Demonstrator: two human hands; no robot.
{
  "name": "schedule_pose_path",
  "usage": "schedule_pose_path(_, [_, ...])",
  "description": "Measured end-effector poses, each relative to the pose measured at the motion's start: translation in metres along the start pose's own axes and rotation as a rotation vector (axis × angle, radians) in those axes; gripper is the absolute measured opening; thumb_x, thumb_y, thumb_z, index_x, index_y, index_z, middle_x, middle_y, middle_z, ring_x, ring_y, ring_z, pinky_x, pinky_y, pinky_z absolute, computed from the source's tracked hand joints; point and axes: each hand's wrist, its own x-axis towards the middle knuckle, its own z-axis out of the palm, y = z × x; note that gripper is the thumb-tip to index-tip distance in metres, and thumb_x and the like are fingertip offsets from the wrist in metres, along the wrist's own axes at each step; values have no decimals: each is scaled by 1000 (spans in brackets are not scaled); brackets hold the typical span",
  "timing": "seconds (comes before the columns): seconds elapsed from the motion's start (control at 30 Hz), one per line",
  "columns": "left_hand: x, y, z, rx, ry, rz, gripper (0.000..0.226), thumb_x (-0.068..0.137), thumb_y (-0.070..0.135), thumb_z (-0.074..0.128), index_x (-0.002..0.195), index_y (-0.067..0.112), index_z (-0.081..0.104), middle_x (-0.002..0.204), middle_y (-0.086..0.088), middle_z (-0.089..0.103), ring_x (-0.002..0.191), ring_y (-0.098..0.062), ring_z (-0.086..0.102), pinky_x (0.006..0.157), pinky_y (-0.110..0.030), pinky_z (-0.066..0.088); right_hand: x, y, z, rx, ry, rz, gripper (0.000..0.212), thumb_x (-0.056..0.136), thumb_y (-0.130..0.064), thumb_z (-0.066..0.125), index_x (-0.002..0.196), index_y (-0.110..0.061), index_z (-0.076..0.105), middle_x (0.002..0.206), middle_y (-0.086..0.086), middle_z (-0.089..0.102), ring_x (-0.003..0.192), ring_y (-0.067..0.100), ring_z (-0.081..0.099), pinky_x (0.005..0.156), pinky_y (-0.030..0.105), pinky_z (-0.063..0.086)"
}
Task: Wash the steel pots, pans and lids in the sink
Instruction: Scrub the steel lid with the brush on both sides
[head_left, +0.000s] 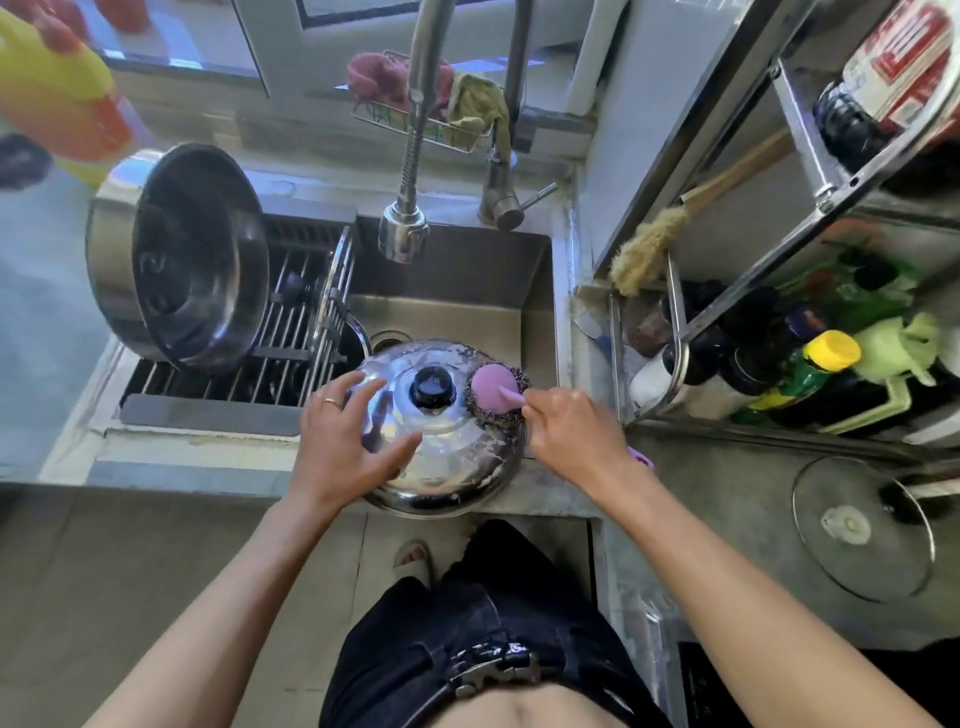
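No readable text anywhere. Red-and-white label on the dark bottle (883, 78), up on the rack far right of the gripped scrubber (498, 389): print too blurred to make out. Green bottle with yellow cap (810, 369), right of that grip on the lower shelf: label lettering illegible. Yellow and orange bottle (57, 98), far up-left of the hand-held steel lid (441, 457): no legible marking.

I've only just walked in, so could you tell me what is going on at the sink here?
A person is scrubbing a steel lid propped on the sink's front edge. The left hand steadies the lid with spread fingers, while the right hand grips the purple-handled scourer pressed on its soapy top. A steel pot leans on the drying rack.
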Motion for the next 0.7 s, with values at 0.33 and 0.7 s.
schedule_pose_path(0.33, [7, 0, -14, -519, -171, -535, 81, 67, 36, 93, 130, 31, 42, 122, 9, 63, 98, -2, 61, 75, -17, 51, 4, 0, 6, 52, -5, -18, 22, 98, -24, 49, 104, -14, 68, 101, 11, 69, 96, 37, 63, 76, 44, 52])
schedule_pose_path(0.7, [44, 15, 0, -491, -225, -893, 146, 38, 55, 96, 155, 16, 18, 138, -8, 48, 133, -31, 47, 113, -47, 39, 1, 16, 12, 119, -33, 1, 19, 97, -23, 53, 93, -14, 69, 91, 12, 71, 87, 33, 65, 64, 34, 40])
